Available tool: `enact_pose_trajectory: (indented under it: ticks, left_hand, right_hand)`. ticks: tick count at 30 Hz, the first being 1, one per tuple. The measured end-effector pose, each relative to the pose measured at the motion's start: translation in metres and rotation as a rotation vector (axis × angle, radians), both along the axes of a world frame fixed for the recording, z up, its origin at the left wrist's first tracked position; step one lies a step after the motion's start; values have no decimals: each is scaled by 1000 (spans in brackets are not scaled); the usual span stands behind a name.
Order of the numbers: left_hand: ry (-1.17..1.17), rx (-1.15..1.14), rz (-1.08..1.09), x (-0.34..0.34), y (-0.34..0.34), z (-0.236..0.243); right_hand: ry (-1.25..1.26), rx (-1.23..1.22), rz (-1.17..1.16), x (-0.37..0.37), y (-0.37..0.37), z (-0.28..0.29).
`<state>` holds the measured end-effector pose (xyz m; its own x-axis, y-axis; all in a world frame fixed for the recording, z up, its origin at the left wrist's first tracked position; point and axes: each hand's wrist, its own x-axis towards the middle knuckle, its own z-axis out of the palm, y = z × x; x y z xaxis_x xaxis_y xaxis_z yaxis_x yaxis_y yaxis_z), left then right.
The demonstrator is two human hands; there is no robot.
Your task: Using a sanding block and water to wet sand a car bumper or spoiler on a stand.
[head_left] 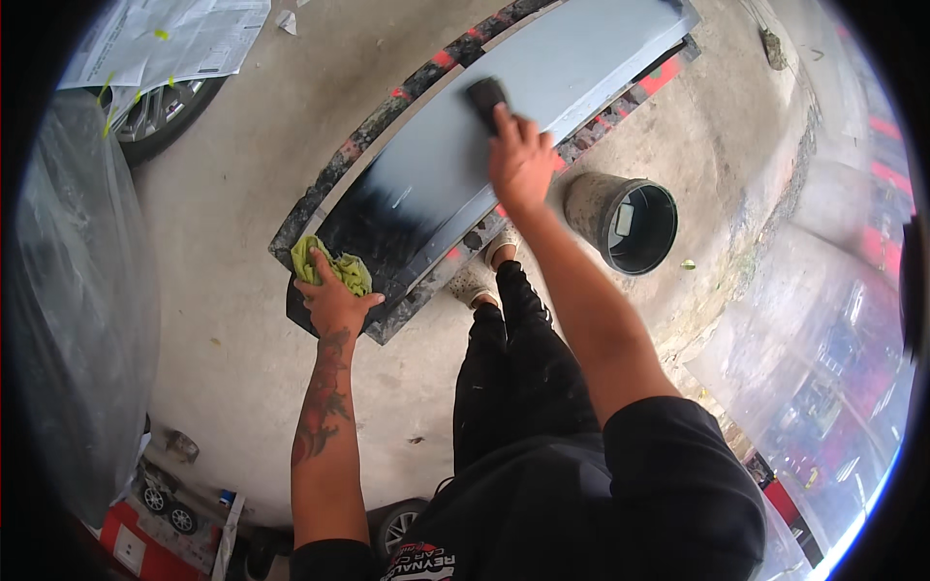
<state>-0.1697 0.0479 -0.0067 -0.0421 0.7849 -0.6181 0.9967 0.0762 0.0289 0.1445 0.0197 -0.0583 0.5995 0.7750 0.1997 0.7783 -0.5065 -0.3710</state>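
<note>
- I look down on a concrete floor (223,252); paper sheets (184,44) at upper left carry print too small to read.
- My left hand (334,298) curls over a crumpled yellow-green cloth (356,277), thumb spread, at the panel's dark near end.
- My right hand (523,160) closes on a blurred dark block (484,99) over the panel's grey stretch.
- The panel (441,160) lies on a red-spotted stand (387,108), near a bucket (591,208).
- White-and-red lettering marks the black shirt (562,513).

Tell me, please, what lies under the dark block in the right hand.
The grey part of the long panel lies under the dark block in the right hand. The patch beneath is covered; its finish and the block's underside cannot be seen.
</note>
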Motion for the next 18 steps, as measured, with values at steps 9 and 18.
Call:
enact_pose_trajectory:
  ticks: [9,18]
  left_hand:
    - [30,-4,-22,-7,1,1]
    - [-11,22,-29,0,0,-2]
  right_hand:
    - [-66,-88,559,-33,-33,8]
    - [33,19,55,-31,-28,-3]
